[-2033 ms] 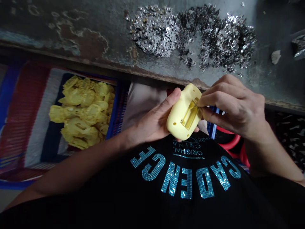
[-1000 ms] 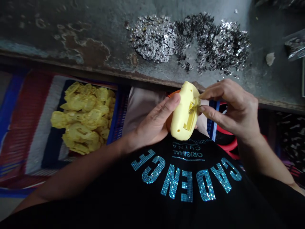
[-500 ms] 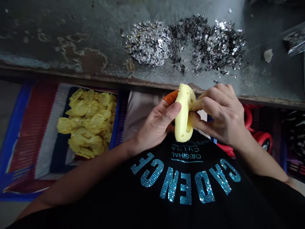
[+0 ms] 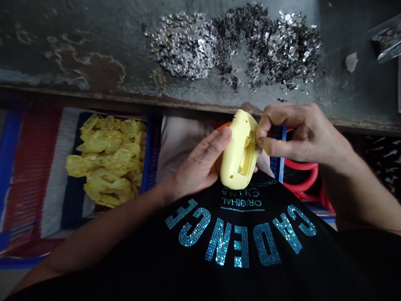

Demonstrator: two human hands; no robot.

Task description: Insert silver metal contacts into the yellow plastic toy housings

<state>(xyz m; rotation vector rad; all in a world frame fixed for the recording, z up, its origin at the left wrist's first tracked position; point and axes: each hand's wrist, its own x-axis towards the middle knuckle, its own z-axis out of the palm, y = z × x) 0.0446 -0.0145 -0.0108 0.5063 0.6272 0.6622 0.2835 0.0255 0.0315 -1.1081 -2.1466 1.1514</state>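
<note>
My left hand (image 4: 200, 165) grips a pale yellow plastic shell (image 4: 237, 152) from its left side, thumb along the edge, with an orange part (image 4: 223, 125) peeking out behind it. The shell's open recess faces right. My right hand (image 4: 300, 133) is pinched at the upper edge of that recess, thumb and forefinger pressed together on a small piece I cannot make out. Both hands hover over my lap, just below the worn table's front edge (image 4: 194, 102).
A heap of small shiny metal parts (image 4: 238, 46) lies on the grey table. A striped woven bag on the left holds several yellow plastic shells (image 4: 108, 152). Red plastic rings (image 4: 302, 184) sit in a blue crate at the right. A clear bag (image 4: 387, 37) lies far right.
The shell turned from face-up to nearly edge-on, then tilted back a little. My right hand's fingers stayed at the recess, shifting from the slot's middle to its upper edge.
</note>
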